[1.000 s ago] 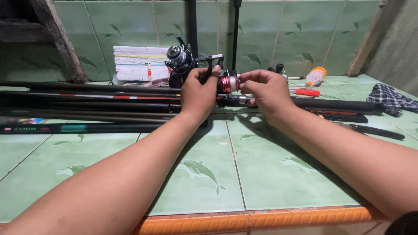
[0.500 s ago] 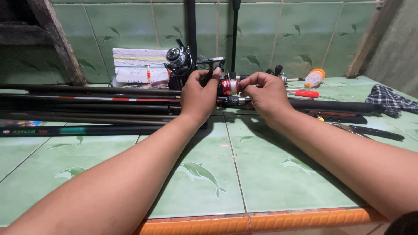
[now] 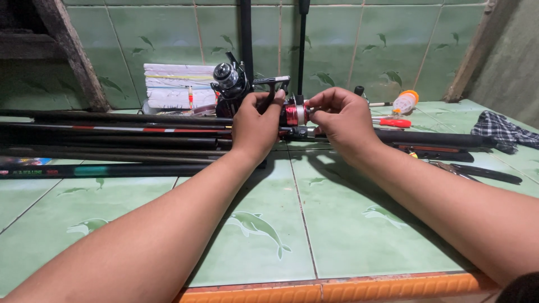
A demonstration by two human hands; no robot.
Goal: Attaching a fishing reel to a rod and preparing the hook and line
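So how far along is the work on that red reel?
Done: the red reel already sits on a rod lying across the tiled counter. In hand: left hand steadies it, right hand pinches its front end. Left: another reel and the other rods lie untouched.

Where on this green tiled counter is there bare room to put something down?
The near tiles are free, between the orange counter edge and the black fishing rods, on either side of the forearms. The back is crowded: rods, red-spooled reel in both hands, white book stack, red-handled tool, checked cloth.
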